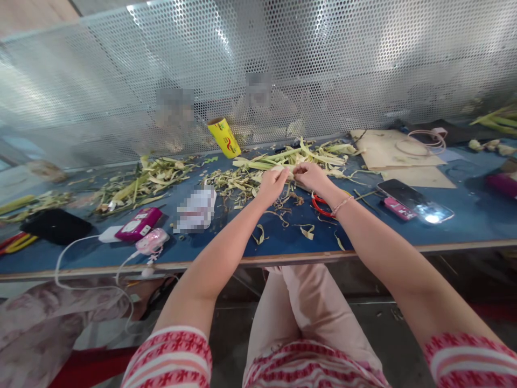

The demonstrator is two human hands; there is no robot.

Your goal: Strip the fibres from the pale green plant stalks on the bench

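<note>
Fingers (pixel 284 175) of left hand (pixel 272 186) and right hand (pixel 315 179) look pinched on a strip (pixel 291 174), and I figure yanking could rip it.

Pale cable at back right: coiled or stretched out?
Coiled. The pale cable lies in overlapping rounds, partly over the brown sheet, with a pinkish plug beside the loops.

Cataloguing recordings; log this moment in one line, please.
left hand: at pale-green leafy strips, grip unclear | right hand: same strips, grip unclear | behind: yellow printed cylindrical tube
</note>
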